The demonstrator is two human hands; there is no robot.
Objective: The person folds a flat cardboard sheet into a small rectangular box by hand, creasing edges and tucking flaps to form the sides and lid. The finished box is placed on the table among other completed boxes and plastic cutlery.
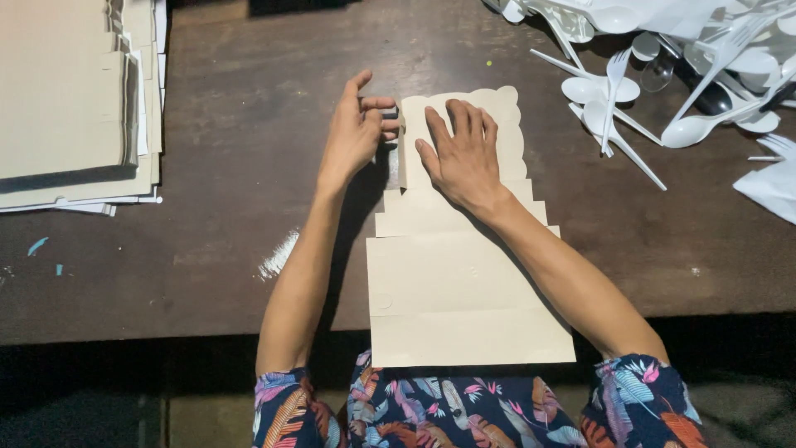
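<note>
From the head camera, a flat piece of tan card lay on the dark wooden table, right in front of the person. The right hand pressed down flat on the top part of the card, fingers spread out and holding nothing. The left hand was at 9 o'clock from it, pinching the card's left flap with curled fingers (the flap stood up a little). A stack of flat cards sat far off at 10 o'clock. A heap of white plastic spoons and forks lay loose at 2 o'clock, in no box or bowl.
</note>
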